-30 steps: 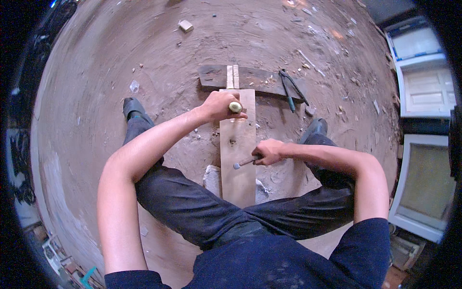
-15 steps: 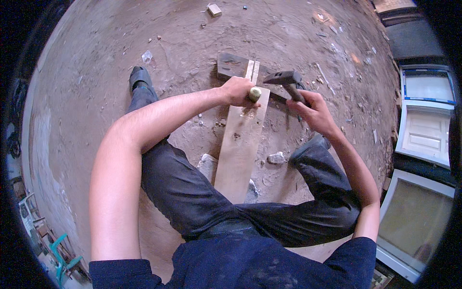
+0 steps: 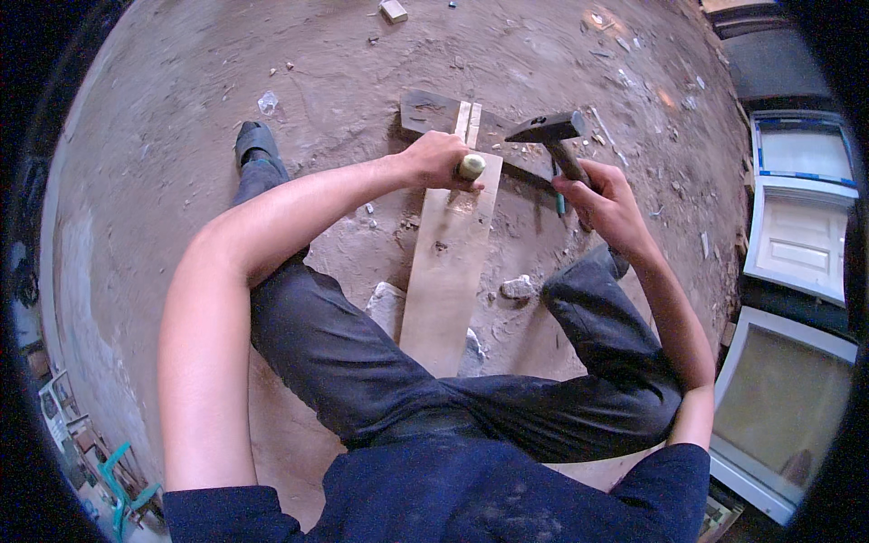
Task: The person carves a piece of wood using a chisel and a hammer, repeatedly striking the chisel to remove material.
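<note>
My left hand (image 3: 436,160) is closed around the chisel (image 3: 472,166). Its pale, rounded handle end points up at me, and the blade is hidden below the fist. Under it lies a long light wooden board (image 3: 444,281), with chips and a rough cut spot beside the hand. My right hand (image 3: 606,201) grips a hammer (image 3: 549,128) by its dark handle. The steel head is raised to the right of the chisel, apart from it. The board's far end, with a narrow slotted part, rests across a dark plank (image 3: 427,113).
A green-handled tool (image 3: 560,201) stands by the dark plank, partly behind my right hand. Stones (image 3: 517,288) lie beside the board. Wood scraps litter the dirt floor (image 3: 353,81). White framed panels (image 3: 797,237) line the right side. My legs (image 3: 326,335) flank the board.
The hammer has lifted and swung slightly right, away from the chisel. My left hand keeps its grip on the chisel. The whole view has shifted a little.
</note>
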A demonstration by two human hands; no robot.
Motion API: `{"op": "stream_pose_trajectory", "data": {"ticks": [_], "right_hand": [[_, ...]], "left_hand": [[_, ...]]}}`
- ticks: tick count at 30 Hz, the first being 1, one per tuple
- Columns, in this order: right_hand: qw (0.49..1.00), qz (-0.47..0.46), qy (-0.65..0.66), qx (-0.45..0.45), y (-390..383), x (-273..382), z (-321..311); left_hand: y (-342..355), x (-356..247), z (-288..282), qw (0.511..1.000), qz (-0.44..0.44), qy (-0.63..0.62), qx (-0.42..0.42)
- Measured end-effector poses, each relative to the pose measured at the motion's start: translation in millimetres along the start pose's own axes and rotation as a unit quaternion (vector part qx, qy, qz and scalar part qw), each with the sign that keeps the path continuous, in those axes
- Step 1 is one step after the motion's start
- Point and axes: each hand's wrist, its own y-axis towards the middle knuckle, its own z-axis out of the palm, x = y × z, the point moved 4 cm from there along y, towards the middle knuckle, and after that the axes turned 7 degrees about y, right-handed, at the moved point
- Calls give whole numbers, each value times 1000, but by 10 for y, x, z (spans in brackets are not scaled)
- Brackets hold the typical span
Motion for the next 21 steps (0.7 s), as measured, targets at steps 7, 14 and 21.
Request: {"op": "stream_pose_trajectory", "data": {"ticks": [7, 14, 21], "right_hand": [[998, 48, -36, 5, -8, -3, -40], [999, 15, -39, -10, 47, 45, 24], [990, -43, -136, -5, 122, 52, 59]], "left_hand": [[70, -39, 1, 1000, 2, -12, -11], [92, -36, 8, 1000, 14, 15, -5], [121, -52, -22, 1000, 8, 12, -7]]}}
